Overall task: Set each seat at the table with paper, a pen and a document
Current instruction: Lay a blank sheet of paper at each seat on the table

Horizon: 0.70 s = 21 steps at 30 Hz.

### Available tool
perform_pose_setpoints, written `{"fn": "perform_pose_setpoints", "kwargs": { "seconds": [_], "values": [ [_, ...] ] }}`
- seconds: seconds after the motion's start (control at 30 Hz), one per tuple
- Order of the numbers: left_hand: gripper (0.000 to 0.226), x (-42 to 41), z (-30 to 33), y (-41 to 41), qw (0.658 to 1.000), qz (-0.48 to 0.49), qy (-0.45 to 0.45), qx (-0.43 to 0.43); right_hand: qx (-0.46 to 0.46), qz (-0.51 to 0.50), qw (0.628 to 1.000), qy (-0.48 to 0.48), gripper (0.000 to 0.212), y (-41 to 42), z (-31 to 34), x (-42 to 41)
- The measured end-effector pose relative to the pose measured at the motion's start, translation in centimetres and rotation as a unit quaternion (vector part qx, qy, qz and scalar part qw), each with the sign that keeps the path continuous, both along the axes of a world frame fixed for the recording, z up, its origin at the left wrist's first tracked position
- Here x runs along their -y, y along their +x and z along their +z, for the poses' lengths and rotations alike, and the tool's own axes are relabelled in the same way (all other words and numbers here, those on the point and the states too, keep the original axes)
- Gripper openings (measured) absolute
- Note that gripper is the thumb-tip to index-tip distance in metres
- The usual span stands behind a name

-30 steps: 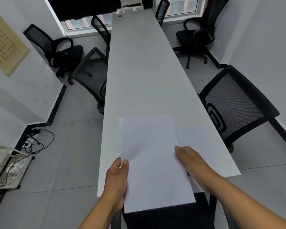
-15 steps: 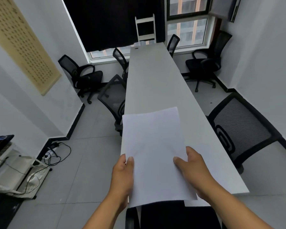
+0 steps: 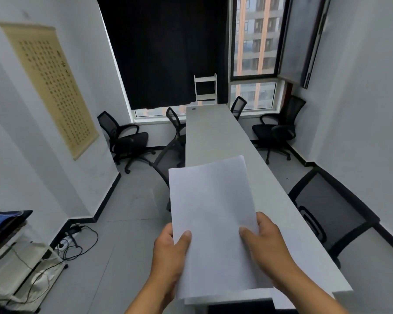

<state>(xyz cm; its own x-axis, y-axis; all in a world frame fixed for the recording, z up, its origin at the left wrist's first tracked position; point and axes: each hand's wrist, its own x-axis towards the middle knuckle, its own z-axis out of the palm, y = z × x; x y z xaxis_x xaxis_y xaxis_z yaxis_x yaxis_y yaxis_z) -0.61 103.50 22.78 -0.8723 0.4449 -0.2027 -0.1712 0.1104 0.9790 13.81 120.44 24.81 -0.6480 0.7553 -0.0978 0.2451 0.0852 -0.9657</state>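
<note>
You're gripping the paper (image 3: 211, 223) with both hands: left hand (image 3: 170, 252) pinching its near-left edge, right hand (image 3: 266, 248) clamped on the near-right. The stack is hovering above the near end of the worktop (image 3: 216, 132), which is looking bare, so I'd say no seat's getting set yet; no pen or document in view. Compared with a second ago, you're lifting the sheets and looking farther up the room.

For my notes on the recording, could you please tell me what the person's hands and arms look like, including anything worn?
Both are bare: the left hand and right hand wear no gloves, rings or watch that I can see, and both forearms show no sleeves up to the frame's edge. The nails are short and unpainted.
</note>
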Motion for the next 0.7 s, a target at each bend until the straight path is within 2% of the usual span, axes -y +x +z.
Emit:
{"fn": "perform_pose_setpoints", "kwargs": {
  "seconds": [0.33,0.7],
  "values": [
    [0.016,14.4,6.9,-7.1,0.994,-0.02,0.053,-0.089,-0.075,-0.028,0.996,0.035,0.016,-6.7,6.1,14.5],
    [0.016,25.4,11.2,-14.0,0.989,0.037,0.067,-0.128,-0.124,0.031,0.991,0.039,0.02,-15.3,9.9,24.3]
  ]
}}
